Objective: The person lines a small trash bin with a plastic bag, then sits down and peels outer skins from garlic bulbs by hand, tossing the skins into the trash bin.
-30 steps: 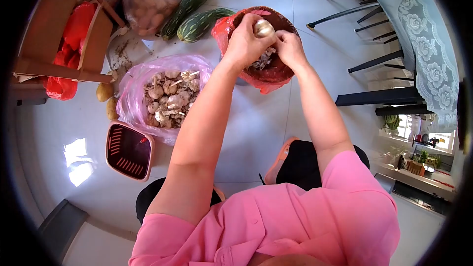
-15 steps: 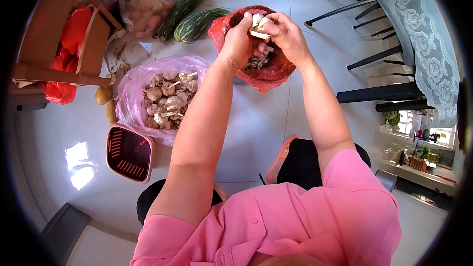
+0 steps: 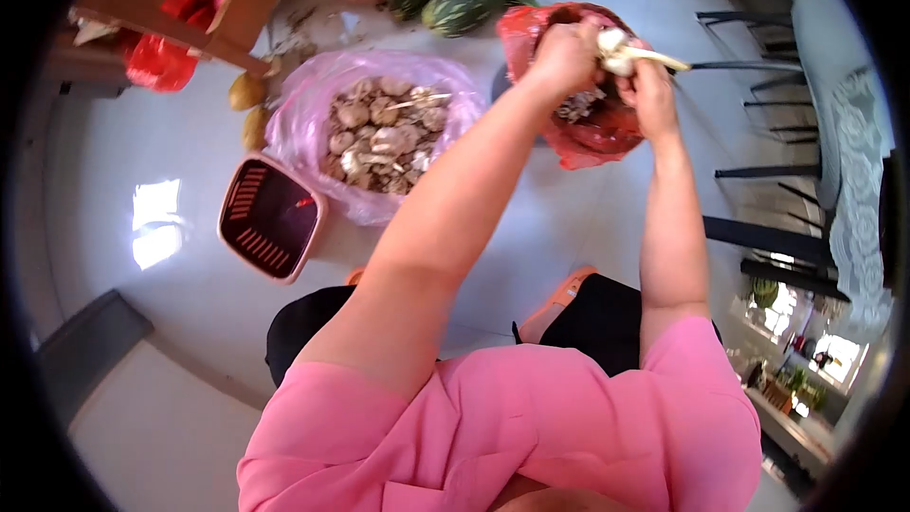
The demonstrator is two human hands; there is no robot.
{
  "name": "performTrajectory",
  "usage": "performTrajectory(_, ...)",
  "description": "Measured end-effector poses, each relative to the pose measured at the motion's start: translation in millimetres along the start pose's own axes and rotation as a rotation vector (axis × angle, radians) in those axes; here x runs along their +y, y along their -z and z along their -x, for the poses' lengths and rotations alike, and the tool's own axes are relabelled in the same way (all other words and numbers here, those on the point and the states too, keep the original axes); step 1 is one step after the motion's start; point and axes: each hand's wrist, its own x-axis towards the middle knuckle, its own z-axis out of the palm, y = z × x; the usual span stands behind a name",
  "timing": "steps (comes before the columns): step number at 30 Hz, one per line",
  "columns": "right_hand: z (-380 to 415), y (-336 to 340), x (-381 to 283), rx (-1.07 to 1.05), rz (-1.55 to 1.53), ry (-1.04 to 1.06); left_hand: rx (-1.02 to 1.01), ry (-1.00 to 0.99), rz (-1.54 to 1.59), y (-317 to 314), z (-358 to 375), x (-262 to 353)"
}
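Observation:
A white garlic bulb (image 3: 613, 41) with a long pale stem is between my two hands, above a bin lined with a red plastic bag (image 3: 592, 147). My left hand (image 3: 567, 59) grips the bulb from the left, its fingers partly hidden. My right hand (image 3: 651, 95) is closed at the bulb's stem side, and the stem pokes out past it to the right. Papery garlic skins (image 3: 580, 106) lie inside the red bag. Left of my forearm, a pink translucent plastic bag (image 3: 308, 104) stands open, full of unpeeled garlic bulbs (image 3: 389, 140).
A pink-rimmed basket (image 3: 273, 218) with a dark inside stands left of the garlic bag. Potatoes (image 3: 247, 92) and green striped squashes (image 3: 474, 9) lie on the floor. A wooden rack (image 3: 152, 14) is at upper left. Black furniture legs (image 3: 768, 239) stand at right.
The view has shifted, so the floor items sit farther right or higher. The garlic bulb has turned in my hands, and its stem now points right.

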Motion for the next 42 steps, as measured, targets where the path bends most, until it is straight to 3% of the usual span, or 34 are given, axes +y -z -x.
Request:
performTrajectory(3,-5.7,1.8,18.5,0.158,0.279,0.259,-0.014,0.083,-0.029,-9.1,16.6,9.4)
performTrajectory(4,0.8,-2.7,-0.3,0.115,0.040,-0.122,-0.020,0.073,-0.086,-9.8,14.9,3.6)
performTrajectory(5,-3.6,13.2,8.0,0.024,0.041,-0.211,0.023,0.066,-0.148,-11.2,12.2,-1.8)
performTrajectory(8,-7.4,21.6,14.9,0.042,0.297,-0.230,0.221,-0.122,-0.580,-14.2,8.5,-17.3)
performTrajectory(9,-10.6,23.2,18.4,0.121,0.575,-0.148,0.218,-0.124,-0.578,-12.0,11.6,-15.8)
performTrajectory(12,-8.8,29.9,29.5,0.227,0.664,-0.128,0.072,-0.130,-0.828,-13.8,16.3,-15.2)
performTrajectory(15,-9.0,31.7,31.8,0.200,0.487,-0.214,-0.007,-0.238,-0.962,-16.9,7.9,-38.9)
performTrajectory(16,-7.0,26.3,26.1,0.171,0.370,-0.251,-0.011,-0.240,-0.961,-16.9,5.4,-39.6)
performTrajectory(18,-6.1,24.5,18.0,0.120,0.294,-0.315,-0.199,-0.089,-0.514,-15.6,3.4,-38.2)
performTrajectory(19,-3.6,24.7,17.1,0.072,0.217,-0.380,-0.270,0.226,-0.106,-14.4,11.2,-20.2)
performTrajectory(20,-3.7,21.2,23.7,0.107,0.087,-0.340,-0.273,0.231,0.063,-13.2,7.6,-25.5)
performTrajectory(22,-7.4,15.9,26.6,0.211,0.188,-0.252,-0.285,0.204,0.219,-10.5,7.0,-16.0)
performTrajectory(24,-14.1,15.5,30.7,0.238,0.348,-0.216,-0.353,0.107,0.131,-6.2,13.2,2.7)
performTrajectory(26,-10.5,4.9,14.9,0.192,0.251,-0.126,-0.341,-0.006,-0.177,-3.4,12.1,11.8)
performTrajectory(28,-8.9,3.5,0.9,0.096,-0.011,-0.194,-0.319,-0.037,-0.183,-0.7,15.7,25.3)
performTrajectory(30,-10.5,12.1,-1.7,-0.052,-0.104,-0.190,-0.370,0.018,0.031,2.0,18.1,32.6)
performTrajectory(35,-18.5,22.0,-5.4,-0.100,-0.207,-0.252,-0.258,-0.024,0.034,10.2,1.5,18.6)
performTrajectory(37,-24.0,19.4,-3.0,0.034,0.080,-0.430,-0.263,-0.027,0.017,11.9,0.0,18.5)
performTrajectory(40,-51.3,9.9,47.2,-0.245,0.502,-0.603,-0.296,-0.030,0.062,11.6,-2.0,15.3)
performTrajectory(42,-63.7,-8.3,83.8,-0.318,0.806,-0.527,-0.336,-0.047,0.039,10.3,-3.1,15.6)
